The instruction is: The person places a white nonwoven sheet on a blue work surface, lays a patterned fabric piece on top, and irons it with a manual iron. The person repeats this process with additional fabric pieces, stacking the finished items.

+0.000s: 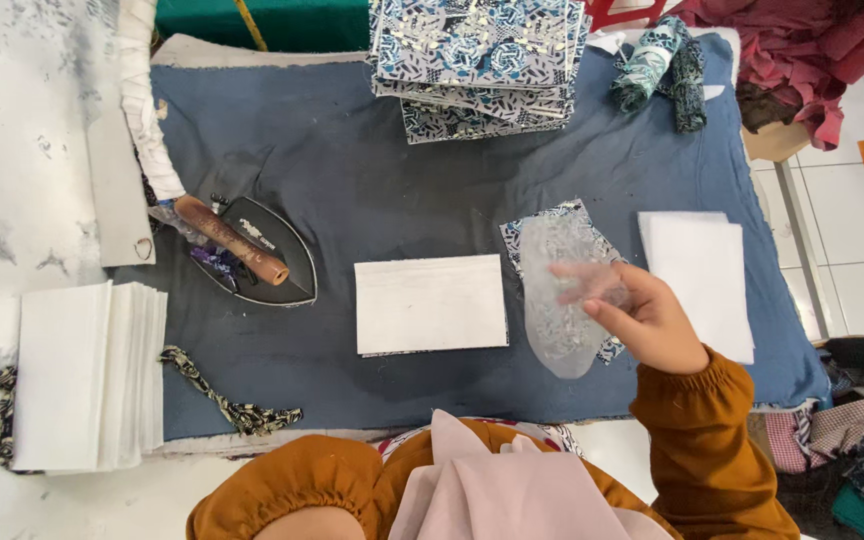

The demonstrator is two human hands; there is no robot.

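Observation:
My right hand (644,318) is raised over the dark blue cloth-covered board (372,160) and pinches a thin, see-through oval sheet (564,310). Under that sheet lies a blue-and-white patterned fabric piece (552,222). A white rectangle (430,303) lies flat in the middle of the board, to the left of the hand. Another white rectangle (700,275) lies just to its right. My left hand is hidden; only its orange sleeve cuff (287,490) shows at the bottom edge.
An iron (250,250) with a brown handle rests at the board's left. A stack of patterned fabric pieces (477,60) sits at the back, with rolled cloth (662,70) beside it. A pile of white sheets (87,375) lies at left, a patterned strip (222,400) near it.

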